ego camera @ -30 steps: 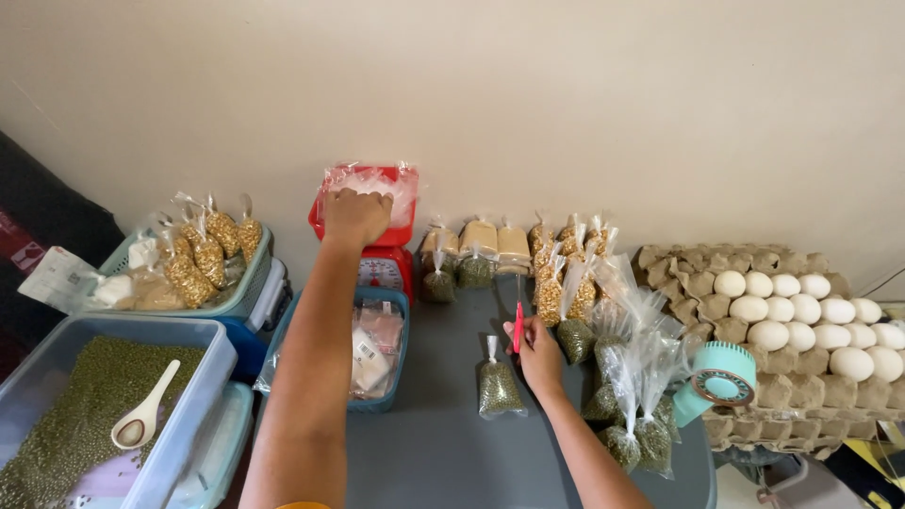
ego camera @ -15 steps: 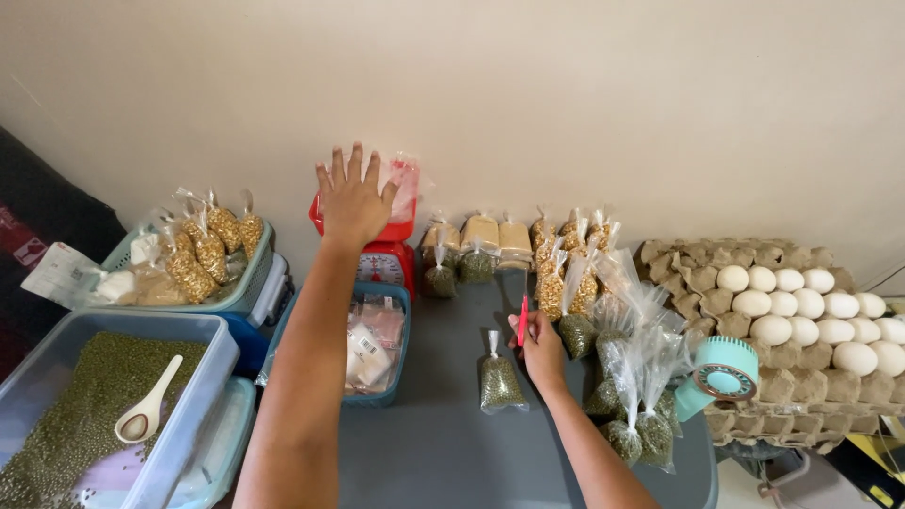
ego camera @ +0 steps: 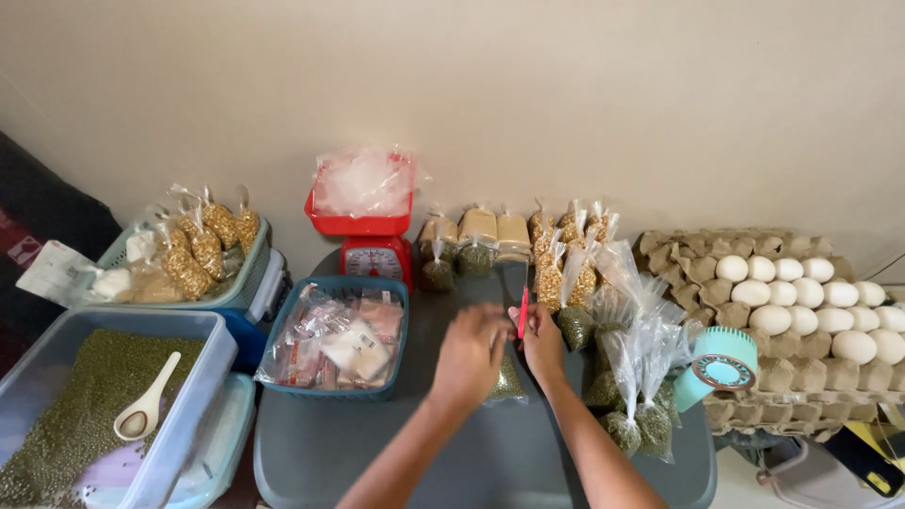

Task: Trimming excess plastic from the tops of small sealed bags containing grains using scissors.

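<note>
My left hand (ego camera: 468, 355) and my right hand (ego camera: 544, 341) meet over the grey table (ego camera: 377, 452), both around a small clear bag of green beans (ego camera: 507, 379) that lies on it. A red-handled tool (ego camera: 522, 306), like scissors, stands up from my right hand's grip. My left hand's fingers curl toward the bag's top; whether they grip it is hidden. Behind stands a red kitchen scale (ego camera: 366, 236) with clear plastic bags in its pan.
A blue basket of packets (ego camera: 335, 339) sits left of my hands. A tub of green beans with a white spoon (ego camera: 141, 412) is at far left. Filled bean bags (ego camera: 622, 377), a teal tape roll (ego camera: 721, 363) and egg trays (ego camera: 801, 292) lie to the right.
My left hand has come down from the scale's red pan to the bag of beans by my right hand. The right hand has stayed on the red tool.
</note>
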